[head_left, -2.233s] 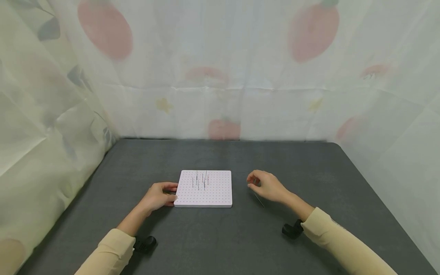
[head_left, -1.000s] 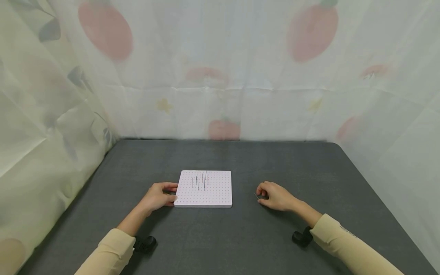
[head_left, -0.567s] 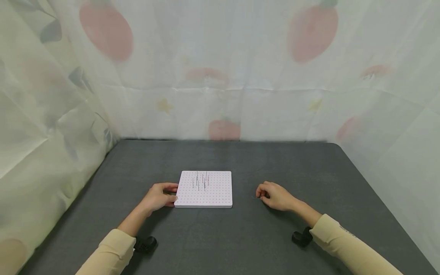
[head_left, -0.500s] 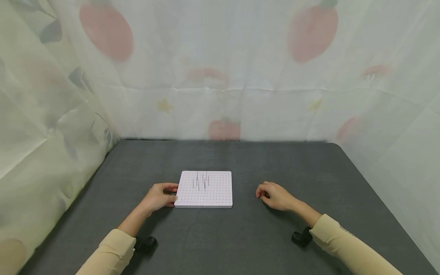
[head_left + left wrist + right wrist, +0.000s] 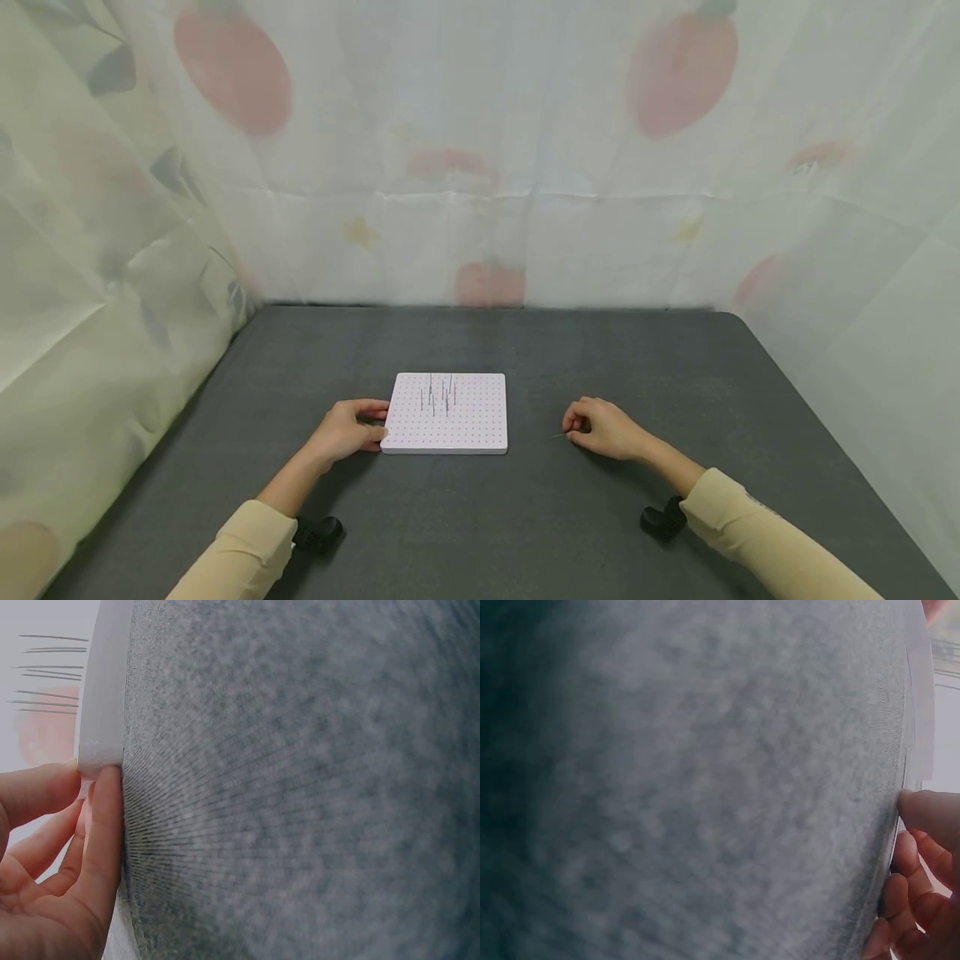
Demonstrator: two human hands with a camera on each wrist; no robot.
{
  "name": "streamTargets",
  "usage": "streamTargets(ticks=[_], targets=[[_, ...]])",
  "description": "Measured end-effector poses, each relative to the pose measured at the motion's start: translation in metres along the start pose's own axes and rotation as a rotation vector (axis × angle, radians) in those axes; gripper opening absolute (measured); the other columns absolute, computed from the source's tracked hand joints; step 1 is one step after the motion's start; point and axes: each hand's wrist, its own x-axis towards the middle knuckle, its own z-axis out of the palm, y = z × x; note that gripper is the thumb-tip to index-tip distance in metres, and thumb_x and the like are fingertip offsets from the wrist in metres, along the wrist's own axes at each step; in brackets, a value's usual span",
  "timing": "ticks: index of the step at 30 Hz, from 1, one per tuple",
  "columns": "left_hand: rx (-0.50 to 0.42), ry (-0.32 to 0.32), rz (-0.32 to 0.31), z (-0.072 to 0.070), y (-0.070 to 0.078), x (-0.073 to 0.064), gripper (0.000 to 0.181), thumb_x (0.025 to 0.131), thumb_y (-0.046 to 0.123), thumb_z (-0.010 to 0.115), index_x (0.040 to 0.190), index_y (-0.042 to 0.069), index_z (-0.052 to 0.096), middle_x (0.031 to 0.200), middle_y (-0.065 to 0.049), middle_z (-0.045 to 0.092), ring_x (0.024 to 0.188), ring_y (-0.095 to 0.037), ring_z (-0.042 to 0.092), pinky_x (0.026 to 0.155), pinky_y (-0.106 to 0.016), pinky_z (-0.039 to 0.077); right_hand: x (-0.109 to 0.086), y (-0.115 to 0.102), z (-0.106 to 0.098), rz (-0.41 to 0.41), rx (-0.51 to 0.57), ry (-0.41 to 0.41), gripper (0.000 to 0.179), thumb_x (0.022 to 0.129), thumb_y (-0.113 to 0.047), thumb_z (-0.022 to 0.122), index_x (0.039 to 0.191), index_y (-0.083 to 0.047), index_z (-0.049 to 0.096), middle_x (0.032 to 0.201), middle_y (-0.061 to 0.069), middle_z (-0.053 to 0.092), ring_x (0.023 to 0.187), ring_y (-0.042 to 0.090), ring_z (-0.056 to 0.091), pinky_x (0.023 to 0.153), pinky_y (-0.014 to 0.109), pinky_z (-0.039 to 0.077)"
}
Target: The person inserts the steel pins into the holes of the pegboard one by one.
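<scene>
A white pegboard (image 5: pixel 480 429) dotted with small holes lies flat on the table, several thin metal pins (image 5: pixel 432 404) standing upright in its left and middle part. My left hand (image 5: pixel 341 431) holds the board's left edge between thumb (image 5: pixel 41 793) and fingers; the left wrist view has them at its corner. To the right of the board, apart from it, my right hand (image 5: pixel 603 429) rests low near the tabletop. Its thumb and fingertips pinch a thin metal pin (image 5: pixel 558 435) whose free end points left towards the board. The pin's other end is hidden by the fingers.
The dark grey table (image 5: pixel 480 525) reaches back to a pale curtain (image 5: pixel 480 225) with fruit prints. Another patterned curtain (image 5: pixel 90 333) hangs along the left side. Black wrist cameras (image 5: pixel 318 533) are strapped below both hands.
My right hand has moved right and towards me, away from the board. The pin has swung from slanting down beneath the hand to lying nearly level, pointing left. My left hand stays put.
</scene>
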Motion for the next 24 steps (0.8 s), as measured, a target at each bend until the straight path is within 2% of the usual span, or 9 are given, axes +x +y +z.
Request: streamTargets(ticks=[10, 24], targets=[[0.000, -0.013, 0.024, -0.0009, -0.0016, 0.0014, 0.051, 0.086, -0.001, 0.068, 0.135, -0.008, 0.054, 0.127, -0.026, 0.061, 0.089, -0.016, 0.069, 0.072, -0.035, 0.062, 0.0019, -0.0001, 0.0015, 0.019, 0.020, 0.028, 0.009, 0.088, -0.010, 0.070, 0.083, -0.016, 0.067, 0.078, -0.005, 0.059, 0.069, -0.001, 0.045, 0.065, 0.019, 0.040], [-0.011, -0.025, 0.024, -0.0013, -0.0030, 0.0030, 0.053, 0.086, -0.001, 0.068, 0.136, -0.008, 0.053, 0.129, -0.027, 0.059, 0.089, -0.016, 0.069, 0.072, -0.035, 0.062, 0.0032, 0.0008, 0.0030, 0.048, 0.027, 0.023, 0.008, 0.090, -0.012, 0.068, 0.084, -0.016, 0.070, 0.079, -0.005, 0.061, 0.069, -0.002, 0.044, 0.064, 0.018, 0.040]])
